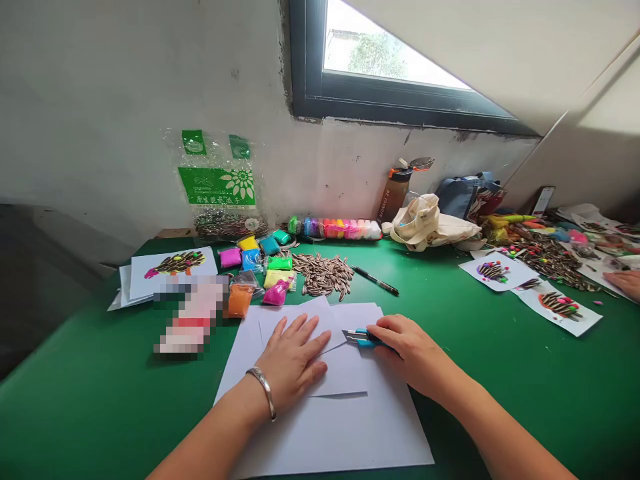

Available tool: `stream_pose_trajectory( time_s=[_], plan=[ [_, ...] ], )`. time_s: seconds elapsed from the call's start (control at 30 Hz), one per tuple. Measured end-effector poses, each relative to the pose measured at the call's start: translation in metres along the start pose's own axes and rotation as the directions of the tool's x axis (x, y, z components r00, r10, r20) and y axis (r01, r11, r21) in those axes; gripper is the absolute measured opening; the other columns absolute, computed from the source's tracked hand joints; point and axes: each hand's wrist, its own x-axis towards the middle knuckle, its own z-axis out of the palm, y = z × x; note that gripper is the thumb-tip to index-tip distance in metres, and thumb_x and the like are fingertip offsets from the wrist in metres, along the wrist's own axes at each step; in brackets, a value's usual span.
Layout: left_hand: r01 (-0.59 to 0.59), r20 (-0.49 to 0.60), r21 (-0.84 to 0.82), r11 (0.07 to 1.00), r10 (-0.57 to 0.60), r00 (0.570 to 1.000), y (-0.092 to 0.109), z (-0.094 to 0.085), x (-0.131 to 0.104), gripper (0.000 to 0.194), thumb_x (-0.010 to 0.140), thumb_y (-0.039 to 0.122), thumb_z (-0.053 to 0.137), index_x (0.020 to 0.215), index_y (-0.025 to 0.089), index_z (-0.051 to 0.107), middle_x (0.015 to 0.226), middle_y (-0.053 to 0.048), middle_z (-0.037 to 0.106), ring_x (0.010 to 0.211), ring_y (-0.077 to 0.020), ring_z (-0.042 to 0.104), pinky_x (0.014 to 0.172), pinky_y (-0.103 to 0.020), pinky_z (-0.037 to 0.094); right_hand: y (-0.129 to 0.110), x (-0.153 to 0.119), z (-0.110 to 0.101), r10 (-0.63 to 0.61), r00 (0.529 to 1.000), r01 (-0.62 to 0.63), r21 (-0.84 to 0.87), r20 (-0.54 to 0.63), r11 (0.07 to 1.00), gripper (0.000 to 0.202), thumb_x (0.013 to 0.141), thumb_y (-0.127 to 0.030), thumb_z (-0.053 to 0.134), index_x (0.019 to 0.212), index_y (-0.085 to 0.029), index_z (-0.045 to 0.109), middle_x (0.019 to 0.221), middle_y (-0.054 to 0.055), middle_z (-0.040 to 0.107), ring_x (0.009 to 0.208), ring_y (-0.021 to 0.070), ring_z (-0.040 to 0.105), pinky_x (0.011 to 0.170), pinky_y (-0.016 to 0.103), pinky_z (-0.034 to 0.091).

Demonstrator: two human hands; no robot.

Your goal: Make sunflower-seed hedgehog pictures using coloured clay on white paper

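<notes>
My left hand (297,360) lies flat with its fingers spread on a small white sheet of paper (345,375). A silver bracelet (263,392) circles that wrist. Beneath the small sheets is a larger stack of white paper (325,440). My right hand (407,347) is closed around a blue utility knife (363,338). The blade is out and points left, at the right edge of the upper small sheet. Whether it touches the paper I cannot tell.
Behind the paper are a pile of sunflower seeds (324,273), a black pen (376,281) and several clay packets (239,300). A seed-decorated picture (175,267) lies at left; similar cards (500,271) lie right. Another person's hand (625,283) rests at the far right. A bottle (395,193) stands by the wall.
</notes>
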Motion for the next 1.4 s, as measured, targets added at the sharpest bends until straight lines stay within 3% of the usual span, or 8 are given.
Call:
stream_pose_trajectory(
  time_s=[0.17,0.47,0.73,1.0,1.17,1.4],
  plan=[
    [0.016,0.030,0.028,0.999,-0.017,0.999,0.006,-0.001,0.001,0.052,0.091,0.050,0.039,0.140,0.041,0.026,0.151,-0.005,0.024,0.138,-0.0319,0.017,0.107,-0.061,0.009,0.000,-0.002,-0.001,-0.020,1.000,0.020,0.038,0.000,0.999,0.027,0.085,-0.016,0.051,0.108,-0.024,0.062,0.100,0.007,0.060,0.089,0.0206,0.056,0.078,0.035,0.048],
    [0.015,0.039,0.026,1.000,-0.016,0.999,0.007,-0.001,0.001,0.058,0.088,0.060,0.036,0.141,0.040,0.024,0.151,-0.006,0.021,0.138,-0.0333,0.014,0.107,-0.062,0.005,0.003,-0.013,0.008,-0.024,0.999,0.026,0.047,-0.038,0.999,0.030,0.086,-0.017,0.050,0.113,-0.024,0.060,0.103,0.009,0.060,0.091,0.0217,0.056,0.078,0.036,0.049],
    [0.007,0.047,0.020,1.000,-0.008,0.999,0.010,-0.005,0.001,0.061,0.087,0.064,0.032,0.142,0.038,0.024,0.151,-0.008,0.021,0.138,-0.0344,0.014,0.106,-0.062,0.005,-0.005,-0.017,0.006,-0.007,1.000,0.007,0.054,-0.008,0.998,0.030,0.086,-0.015,0.048,0.113,-0.024,0.059,0.103,0.009,0.059,0.091,0.0215,0.056,0.079,0.036,0.049],
    [0.009,0.048,0.025,1.000,-0.010,0.999,0.010,-0.004,0.001,0.062,0.086,0.065,0.031,0.141,0.038,0.025,0.151,-0.007,0.022,0.138,-0.0344,0.014,0.106,-0.062,0.005,-0.016,-0.017,0.007,0.001,0.999,0.000,0.017,-0.053,1.000,0.029,0.086,-0.016,0.047,0.111,-0.023,0.060,0.098,0.009,0.061,0.086,0.0212,0.056,0.075,0.036,0.049],
    [0.016,0.052,0.017,1.000,-0.017,0.998,0.011,-0.004,0.001,0.062,0.086,0.066,0.030,0.141,0.038,0.025,0.151,-0.007,0.022,0.138,-0.0345,0.014,0.106,-0.062,0.004,-0.019,-0.018,-0.001,0.027,0.999,-0.027,0.002,-0.022,1.000,0.028,0.086,-0.015,0.048,0.109,-0.023,0.060,0.098,0.009,0.060,0.085,0.0213,0.056,0.073,0.035,0.048],
    [0.015,0.060,0.005,1.000,-0.015,0.998,0.011,-0.004,0.001,0.063,0.086,0.067,0.028,0.141,0.038,0.025,0.151,-0.008,0.020,0.139,-0.0344,0.012,0.105,-0.062,0.003,-0.024,-0.006,-0.026,0.000,0.998,0.010,-0.144,0.069,0.990,0.019,0.084,-0.015,0.050,0.097,-0.023,0.062,0.089,0.006,0.060,0.079,0.0203,0.054,0.069,0.033,0.045]
  ],
)
